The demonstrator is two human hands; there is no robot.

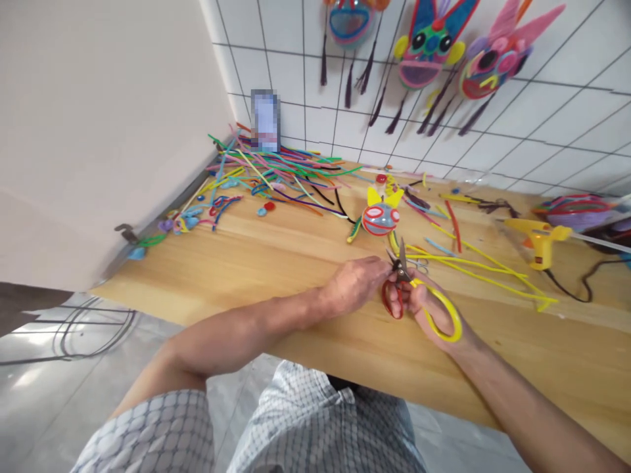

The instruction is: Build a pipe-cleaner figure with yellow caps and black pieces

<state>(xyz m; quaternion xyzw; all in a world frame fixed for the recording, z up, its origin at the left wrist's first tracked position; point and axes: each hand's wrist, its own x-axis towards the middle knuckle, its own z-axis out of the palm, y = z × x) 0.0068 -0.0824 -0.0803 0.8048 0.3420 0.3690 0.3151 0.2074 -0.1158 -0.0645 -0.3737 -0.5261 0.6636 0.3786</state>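
My right hand [421, 302] grips a pair of scissors [436, 314] by a large yellow handle loop. A dark red loop [393, 301] below the pivot looks like the other handle. The blades are apart and point away from me. Beside them, my left hand [352, 286] is closed with its fingertips together at the blades. Something small and dark shows at those fingertips, too small to name. Just beyond the hands sits a clear, rounded craft mask [379, 220] with red outlines, yellow pointed ears and green-yellow pieces at its sides.
Many coloured pipe cleaners [290, 174] lie at the back left, near a blurred phone [266, 121]. Yellow pipe cleaners [486, 266] stretch to the right, with a yellow glue gun [539, 240] and its cord beyond. Finished masks [428, 46] hang on the tiled wall.
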